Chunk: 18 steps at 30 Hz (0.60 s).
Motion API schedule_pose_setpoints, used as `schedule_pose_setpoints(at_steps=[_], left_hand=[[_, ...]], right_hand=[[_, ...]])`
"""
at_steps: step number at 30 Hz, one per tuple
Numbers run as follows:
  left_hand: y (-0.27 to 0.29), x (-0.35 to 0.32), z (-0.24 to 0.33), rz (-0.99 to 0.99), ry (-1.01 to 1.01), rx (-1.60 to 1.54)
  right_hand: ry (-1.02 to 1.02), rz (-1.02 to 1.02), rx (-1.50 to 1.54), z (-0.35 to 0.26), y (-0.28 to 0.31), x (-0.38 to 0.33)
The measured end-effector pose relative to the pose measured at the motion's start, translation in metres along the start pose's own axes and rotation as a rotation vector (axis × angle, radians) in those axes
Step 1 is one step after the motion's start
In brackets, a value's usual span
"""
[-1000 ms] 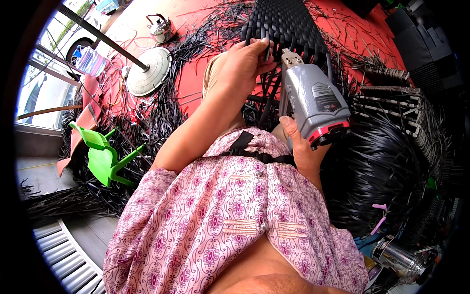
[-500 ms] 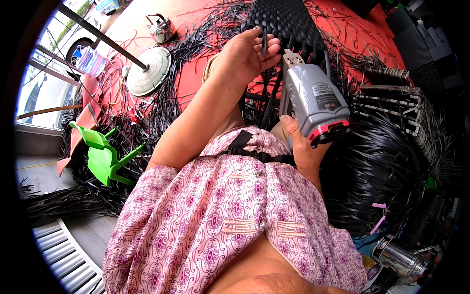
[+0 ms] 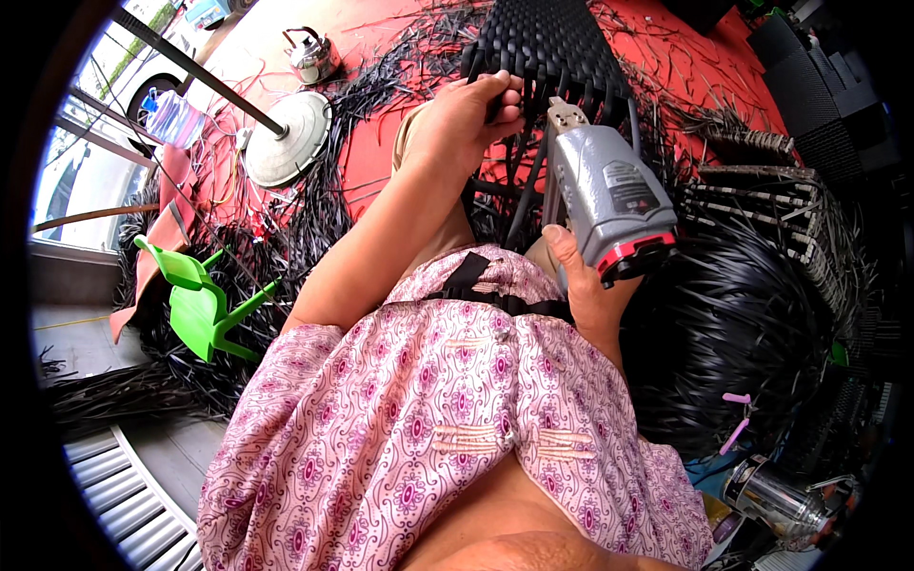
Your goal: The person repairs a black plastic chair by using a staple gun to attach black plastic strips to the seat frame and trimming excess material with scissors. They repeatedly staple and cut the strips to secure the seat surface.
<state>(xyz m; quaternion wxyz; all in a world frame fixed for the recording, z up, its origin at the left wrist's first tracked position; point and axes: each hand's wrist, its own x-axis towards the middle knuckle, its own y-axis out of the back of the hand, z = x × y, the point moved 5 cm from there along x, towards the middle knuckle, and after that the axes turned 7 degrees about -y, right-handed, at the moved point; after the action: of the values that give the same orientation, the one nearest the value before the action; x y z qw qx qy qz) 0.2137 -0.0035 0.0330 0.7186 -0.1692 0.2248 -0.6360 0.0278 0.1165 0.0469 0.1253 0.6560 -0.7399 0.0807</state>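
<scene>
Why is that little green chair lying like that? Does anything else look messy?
The green chair is tipped on its side among black strips strewn loose over the red floor. The left hand grips the woven panel; the right hand holds a grey power tool.

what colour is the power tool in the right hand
Grey with a red band and black end, the power tool shows in the head view.

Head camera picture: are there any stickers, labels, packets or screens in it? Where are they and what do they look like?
Label on the grey power tool: a dark, rounded rectangular sticker on its side, held in the right hand.
Clear plastic bottle: lying at upper left near the round white base; any label on it is too blurred to tell.
No screens or signs show.
</scene>
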Motion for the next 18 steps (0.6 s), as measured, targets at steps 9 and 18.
schedule_pose_setpoints(at_steps=[9,18], left_hand=[[-0.009,-0.013,-0.008,0.017,-0.171,0.032],[-0.008,-0.029,0.009,0.071,-0.231,0.404]], right_hand=[[-0.048,0.053,-0.039,-0.007,-0.001,-0.001],[0.008,-0.047,-0.175,-0.006,-0.017,0.008]])
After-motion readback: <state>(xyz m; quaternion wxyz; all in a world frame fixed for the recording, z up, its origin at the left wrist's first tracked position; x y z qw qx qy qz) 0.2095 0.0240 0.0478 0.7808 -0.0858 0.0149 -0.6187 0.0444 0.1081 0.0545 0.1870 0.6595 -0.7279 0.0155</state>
